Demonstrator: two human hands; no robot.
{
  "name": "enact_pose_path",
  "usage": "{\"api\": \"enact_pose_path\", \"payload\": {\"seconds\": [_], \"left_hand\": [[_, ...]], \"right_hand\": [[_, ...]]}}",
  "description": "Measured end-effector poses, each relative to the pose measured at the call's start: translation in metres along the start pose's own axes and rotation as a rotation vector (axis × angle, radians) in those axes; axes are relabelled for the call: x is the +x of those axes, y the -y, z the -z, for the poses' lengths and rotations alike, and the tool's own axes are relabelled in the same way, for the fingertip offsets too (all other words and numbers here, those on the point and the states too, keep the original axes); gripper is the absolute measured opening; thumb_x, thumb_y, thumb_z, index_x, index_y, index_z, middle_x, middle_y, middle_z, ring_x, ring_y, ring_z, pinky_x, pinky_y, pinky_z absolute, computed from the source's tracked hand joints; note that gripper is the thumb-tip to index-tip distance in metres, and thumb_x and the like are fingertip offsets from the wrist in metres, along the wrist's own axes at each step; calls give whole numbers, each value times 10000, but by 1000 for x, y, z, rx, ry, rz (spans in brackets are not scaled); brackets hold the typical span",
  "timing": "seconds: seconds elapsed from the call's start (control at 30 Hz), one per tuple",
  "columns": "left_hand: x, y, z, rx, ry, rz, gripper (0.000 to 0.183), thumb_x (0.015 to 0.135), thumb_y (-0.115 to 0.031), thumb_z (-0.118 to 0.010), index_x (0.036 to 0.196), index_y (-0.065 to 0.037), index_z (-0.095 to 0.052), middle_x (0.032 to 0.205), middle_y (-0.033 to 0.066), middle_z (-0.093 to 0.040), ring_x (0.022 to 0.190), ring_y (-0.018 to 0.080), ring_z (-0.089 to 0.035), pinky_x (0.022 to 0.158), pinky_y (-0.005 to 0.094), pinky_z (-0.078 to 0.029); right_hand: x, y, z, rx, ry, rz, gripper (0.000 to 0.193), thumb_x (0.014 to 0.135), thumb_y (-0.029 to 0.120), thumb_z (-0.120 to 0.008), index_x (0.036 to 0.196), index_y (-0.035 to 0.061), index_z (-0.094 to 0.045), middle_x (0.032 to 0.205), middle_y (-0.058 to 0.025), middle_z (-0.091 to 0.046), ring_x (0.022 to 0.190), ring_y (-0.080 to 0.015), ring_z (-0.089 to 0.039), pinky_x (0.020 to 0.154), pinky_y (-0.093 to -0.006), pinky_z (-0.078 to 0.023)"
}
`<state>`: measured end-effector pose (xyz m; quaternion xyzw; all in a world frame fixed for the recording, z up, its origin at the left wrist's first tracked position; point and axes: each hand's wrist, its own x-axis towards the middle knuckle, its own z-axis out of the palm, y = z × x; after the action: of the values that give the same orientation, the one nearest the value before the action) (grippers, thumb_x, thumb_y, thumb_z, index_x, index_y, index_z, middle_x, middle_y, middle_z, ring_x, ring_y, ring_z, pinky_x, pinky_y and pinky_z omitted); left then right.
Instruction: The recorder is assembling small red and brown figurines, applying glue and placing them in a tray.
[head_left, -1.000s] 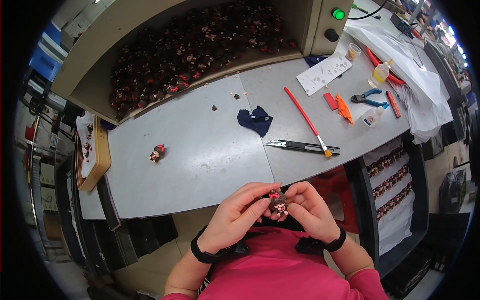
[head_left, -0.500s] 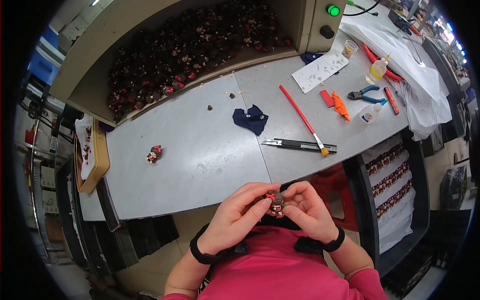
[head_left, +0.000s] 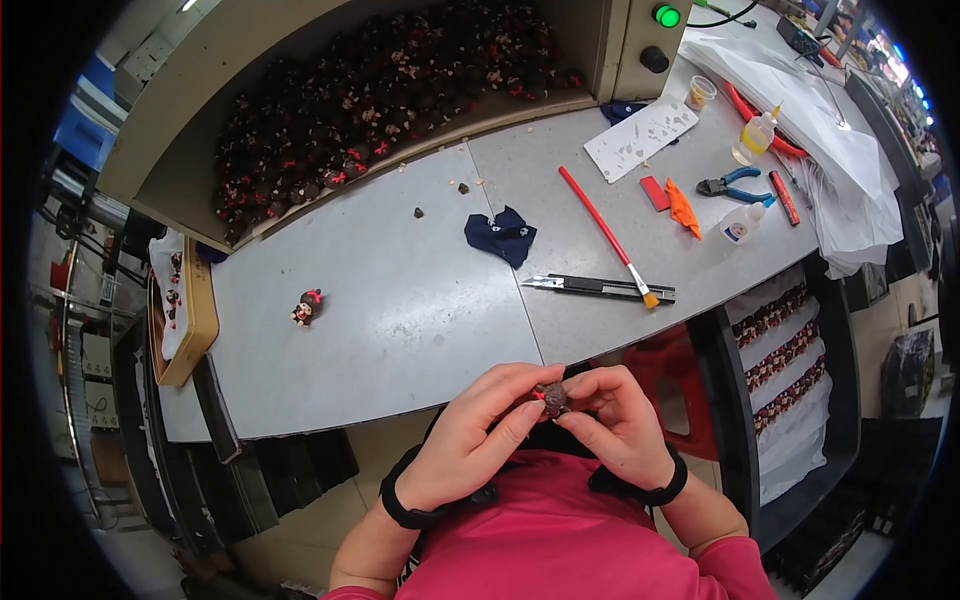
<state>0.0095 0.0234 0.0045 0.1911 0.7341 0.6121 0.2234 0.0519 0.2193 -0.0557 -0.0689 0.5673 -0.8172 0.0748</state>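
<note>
Between my two hands, just off the table's near edge, is a small dark brown figurine (head_left: 553,398) with a red bow. My left hand (head_left: 485,425) pinches it from the left with thumb and fingers. From the right, the thumb and fingertips of my right hand (head_left: 618,425) close on it too. The figurine's brown rounded side faces up, and its face is out of sight. A similar figurine (head_left: 307,307) with a red bow lies by itself on the left part of the grey table (head_left: 390,340).
A wide bin (head_left: 170,180) full of such figurines stands at the back. On the table lie a dark blue cloth (head_left: 500,236), a red-handled brush (head_left: 607,230), a utility knife (head_left: 590,287), blue-handled pliers (head_left: 735,184) and squeeze bottles (head_left: 755,138). A tray of figurine rows (head_left: 785,395) sits at right.
The figurine has been turned in my fingers: its face showed before, and now its brown rounded side does. Both hands stay in nearly the same place.
</note>
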Motion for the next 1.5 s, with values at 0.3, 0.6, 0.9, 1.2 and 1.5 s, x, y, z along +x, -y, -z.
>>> {"api": "enact_pose_path", "payload": {"seconds": [0.3,0.6,0.9,1.2,1.5], "left_hand": [[-1,-2,-1,-88,36,41,400,1036,-104,-402,1426,-46,-467,1296,86,-510,968,102,-563,809,231,-492],[-1,-1,-5,-111,23,58,395,1043,-96,-384,1425,-39,-464,1284,89,-513,944,101,-573,851,243,-493],[5,-1,0,94,29,-43,404,989,-16,-434,1386,-25,-507,1248,91,-540,952,115,-582,803,238,-495],[16,-7,5,350,-21,-162,354,1005,-53,-425,1335,12,-535,1289,128,-556,1004,145,-595,800,238,-503],[29,-16,-1,-380,-96,47,366,1051,-104,-362,1378,21,-468,1293,146,-548,1200,227,-571,950,319,-537]], "right_hand": [[-1,-1,0,-41,-31,5,276,910,-26,-643,1137,-16,-486,1129,-118,-606,1008,-145,-632,877,-279,-530],[-1,-2,1,-27,-23,11,273,915,-33,-631,1143,-15,-482,1130,-107,-599,1002,-133,-628,869,-267,-530],[2,9,1,-60,-38,-21,261,919,-18,-632,1143,-11,-498,1081,-87,-628,985,-136,-649,841,-272,-535],[11,19,2,127,10,-114,254,969,-1,-565,1204,-10,-468,1135,-72,-598,1042,-116,-611,888,-250,-501],[37,55,8,-489,-42,164,331,887,39,-683,1179,2,-532,1098,-97,-593,896,-153,-628,768,-266,-512]]}}
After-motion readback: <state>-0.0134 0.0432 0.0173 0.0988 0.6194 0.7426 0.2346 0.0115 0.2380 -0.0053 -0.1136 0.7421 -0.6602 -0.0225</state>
